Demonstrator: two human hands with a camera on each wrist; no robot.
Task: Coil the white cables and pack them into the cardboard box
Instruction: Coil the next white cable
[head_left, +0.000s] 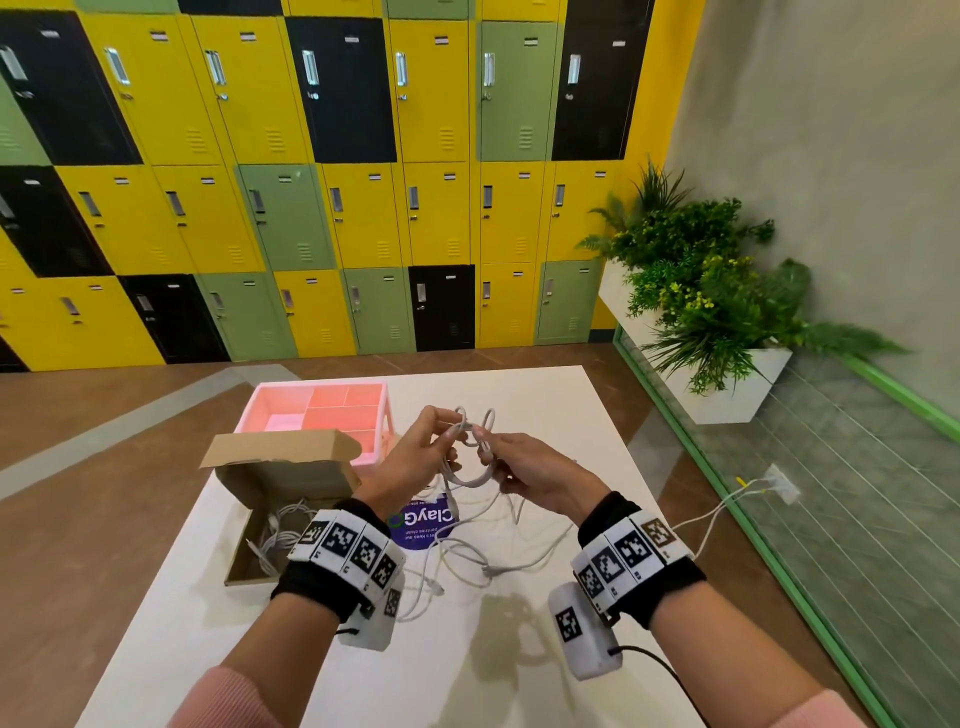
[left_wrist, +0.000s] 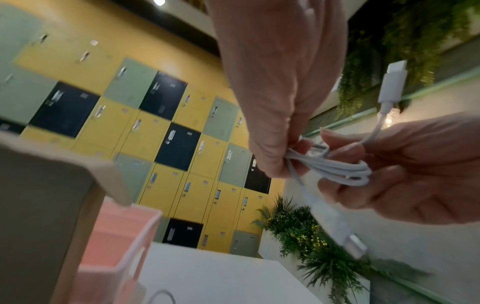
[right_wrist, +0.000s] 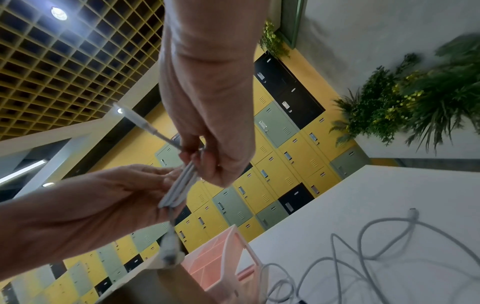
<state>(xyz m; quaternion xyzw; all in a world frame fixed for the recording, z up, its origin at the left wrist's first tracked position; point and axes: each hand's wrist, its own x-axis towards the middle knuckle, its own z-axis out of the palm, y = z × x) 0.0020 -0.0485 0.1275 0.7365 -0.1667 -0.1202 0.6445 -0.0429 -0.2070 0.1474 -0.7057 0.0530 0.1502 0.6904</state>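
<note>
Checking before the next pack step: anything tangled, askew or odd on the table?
Yes: loose white cables sprawl in a tangle on the white table, partly over a purple sticker. The cardboard box sits open with cables inside. Both hands grip one coiled cable. Nothing looks damaged.

The white table (head_left: 550, 649) carries an open cardboard box (head_left: 291, 483) at its left side, with a pink compartmented organizer (head_left: 317, 410) directly behind it. Loose white cables (head_left: 467, 561) lie tangled on the surface to the right of the box. They partly cover a purple printed sticker (head_left: 423, 525).
</note>
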